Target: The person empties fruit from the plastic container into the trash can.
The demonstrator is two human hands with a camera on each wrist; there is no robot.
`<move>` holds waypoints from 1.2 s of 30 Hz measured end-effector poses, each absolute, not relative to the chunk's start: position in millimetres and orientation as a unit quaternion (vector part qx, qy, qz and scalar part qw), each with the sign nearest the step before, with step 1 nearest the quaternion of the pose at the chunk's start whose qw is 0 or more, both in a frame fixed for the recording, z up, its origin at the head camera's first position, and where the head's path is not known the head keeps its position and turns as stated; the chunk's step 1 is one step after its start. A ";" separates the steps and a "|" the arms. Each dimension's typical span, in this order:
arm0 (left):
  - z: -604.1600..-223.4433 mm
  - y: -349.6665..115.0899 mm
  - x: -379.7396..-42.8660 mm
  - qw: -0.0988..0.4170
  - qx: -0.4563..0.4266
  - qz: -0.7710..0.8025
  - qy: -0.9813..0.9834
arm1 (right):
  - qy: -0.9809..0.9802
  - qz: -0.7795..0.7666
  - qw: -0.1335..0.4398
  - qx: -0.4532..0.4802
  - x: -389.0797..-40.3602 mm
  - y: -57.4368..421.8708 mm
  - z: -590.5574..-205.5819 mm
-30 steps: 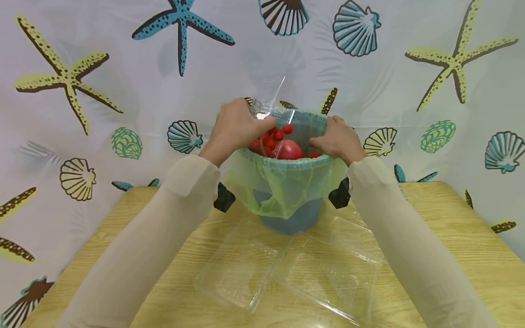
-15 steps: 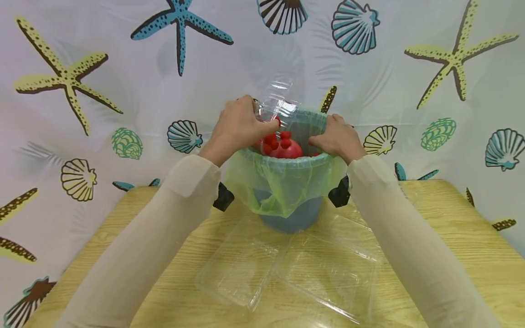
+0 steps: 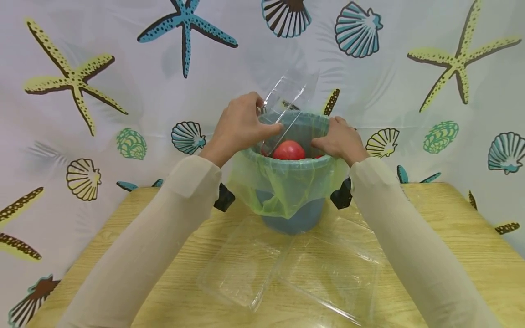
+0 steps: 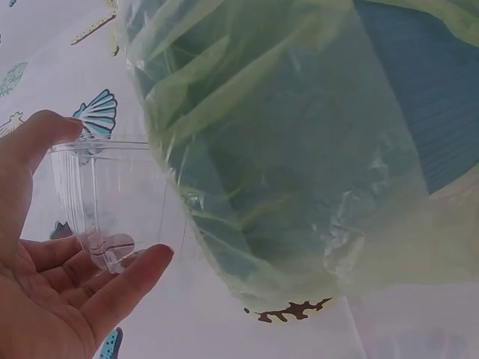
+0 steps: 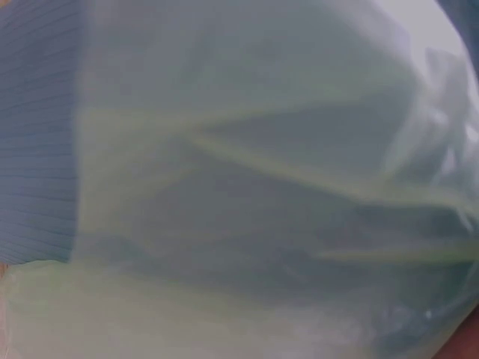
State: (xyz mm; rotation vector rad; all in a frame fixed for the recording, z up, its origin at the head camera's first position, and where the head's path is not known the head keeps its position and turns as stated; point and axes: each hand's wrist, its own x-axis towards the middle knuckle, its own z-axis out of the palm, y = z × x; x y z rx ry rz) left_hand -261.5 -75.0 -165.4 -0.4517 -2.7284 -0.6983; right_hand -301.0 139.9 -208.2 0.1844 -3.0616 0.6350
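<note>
A blue bucket (image 3: pixel 293 223) lined with a thin yellow-green plastic bag (image 3: pixel 287 191) stands upright on the table. In the head view, my left hand (image 3: pixel 238 125) holds a clear plastic container (image 3: pixel 297 93), tipped over the bucket's mouth. The left wrist view has thumb and fingers around that container (image 4: pixel 123 183), beside the bag. My right hand (image 3: pixel 340 140) grips the bucket's right rim, thumb inside. A large red round fruit (image 3: pixel 289 150) lies in the bucket, with bits of red around it. Bag and bucket fill the right wrist view.
Two clear plastic trays or lids (image 3: pixel 238 273) lie on the wooden table (image 3: pixel 164 282) in front of the bucket. Behind it hangs a white curtain (image 3: pixel 262 54) printed with starfish and shells.
Red berries have dropped out of the tilted container into the bucket, leaving the container see-through. My left hand has tipped it further. My right hand has stayed on the rim.
</note>
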 end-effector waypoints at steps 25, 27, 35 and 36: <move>-172.3 -84.4 -264.9 0.132 -0.138 -0.315 -0.930 | -0.977 0.201 0.006 0.063 -299.2 139.7 -208.4; -172.9 -85.7 -265.7 0.130 -0.135 -0.326 -0.927 | -0.978 0.202 0.005 0.061 -299.3 139.5 -208.5; -176.1 -94.7 -266.7 0.077 -0.084 -0.407 -0.906 | -0.978 0.203 0.003 0.057 -299.7 138.8 -208.9; -176.1 -96.2 -266.8 0.064 -0.072 -0.427 -0.899 | -0.977 0.203 0.004 0.058 -299.7 138.7 -208.7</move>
